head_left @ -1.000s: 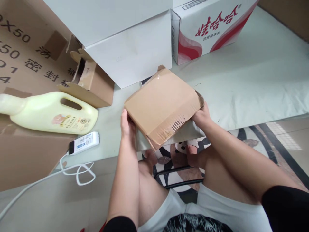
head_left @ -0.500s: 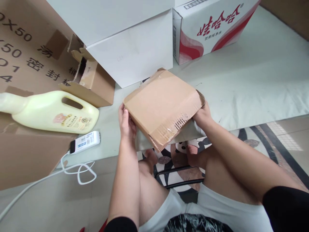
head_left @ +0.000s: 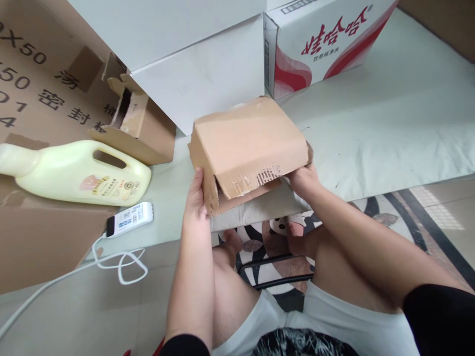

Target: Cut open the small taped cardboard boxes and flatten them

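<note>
A brown cardboard box (head_left: 248, 141) is held between my two hands above the front of the cloth-covered table. Its near end gapes at the lower left corner, and a torn barcode and shiny tape mark the front flap. My left hand (head_left: 196, 195) is closed on the box's left side, thumb up along the wall. At the right end, my right hand (head_left: 304, 180) grips the lower corner with its fingers partly hidden beneath. What is inside the box cannot be seen.
A pale yellow bottle (head_left: 74, 170) lies on the left, beside a white power strip (head_left: 129, 219) with a looped cable. Behind are an opened small carton (head_left: 156, 128), a large white box (head_left: 208, 74) and a red-and-white carton (head_left: 326, 54). The table (head_left: 389, 123) has a pale green cloth.
The box has been tilted: its left wall and the gap at the near end now show, and its front edge is higher. My left hand has moved slightly down and right.
</note>
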`<control>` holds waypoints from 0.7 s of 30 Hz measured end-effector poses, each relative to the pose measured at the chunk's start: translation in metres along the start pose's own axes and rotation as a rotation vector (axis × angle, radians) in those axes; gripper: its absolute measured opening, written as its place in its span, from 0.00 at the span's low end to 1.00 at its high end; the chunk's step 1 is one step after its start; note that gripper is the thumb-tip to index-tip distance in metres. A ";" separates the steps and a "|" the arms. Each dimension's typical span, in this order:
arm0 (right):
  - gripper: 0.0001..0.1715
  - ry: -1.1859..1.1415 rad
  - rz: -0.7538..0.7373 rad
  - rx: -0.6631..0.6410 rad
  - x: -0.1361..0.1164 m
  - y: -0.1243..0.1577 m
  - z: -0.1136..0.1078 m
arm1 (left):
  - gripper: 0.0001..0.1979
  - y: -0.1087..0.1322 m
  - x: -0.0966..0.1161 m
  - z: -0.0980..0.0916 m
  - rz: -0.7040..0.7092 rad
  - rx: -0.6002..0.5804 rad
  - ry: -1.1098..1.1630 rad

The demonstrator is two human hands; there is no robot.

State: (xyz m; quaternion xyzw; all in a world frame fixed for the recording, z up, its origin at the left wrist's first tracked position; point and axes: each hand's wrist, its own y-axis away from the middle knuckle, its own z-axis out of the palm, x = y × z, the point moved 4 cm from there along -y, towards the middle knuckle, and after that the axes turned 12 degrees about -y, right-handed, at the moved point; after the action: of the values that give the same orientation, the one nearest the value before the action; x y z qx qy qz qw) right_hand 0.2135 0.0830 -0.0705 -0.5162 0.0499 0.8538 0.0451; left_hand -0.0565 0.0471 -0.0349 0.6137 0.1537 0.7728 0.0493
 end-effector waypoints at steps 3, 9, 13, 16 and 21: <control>0.33 -0.133 0.071 0.052 -0.005 -0.003 -0.002 | 0.25 -0.003 -0.001 -0.007 -0.051 0.117 -0.017; 0.43 -0.199 0.106 0.001 -0.039 -0.001 -0.003 | 0.22 -0.013 0.000 -0.018 0.004 0.252 -0.031; 0.37 -0.139 0.159 -0.013 -0.046 -0.001 -0.018 | 0.28 -0.008 0.016 -0.028 0.133 0.278 -0.122; 0.26 -0.057 0.294 -0.077 -0.042 0.002 -0.025 | 0.29 -0.002 0.023 -0.032 0.087 0.197 -0.176; 0.21 -0.024 0.465 -0.233 -0.041 0.011 -0.025 | 0.21 0.007 0.024 -0.039 -0.017 0.158 -0.098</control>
State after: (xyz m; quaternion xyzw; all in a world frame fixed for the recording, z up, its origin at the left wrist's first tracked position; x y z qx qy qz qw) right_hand 0.2531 0.0680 -0.0457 -0.4825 0.0680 0.8472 -0.2115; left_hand -0.0989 0.0396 -0.0181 0.6514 0.2168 0.7269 0.0146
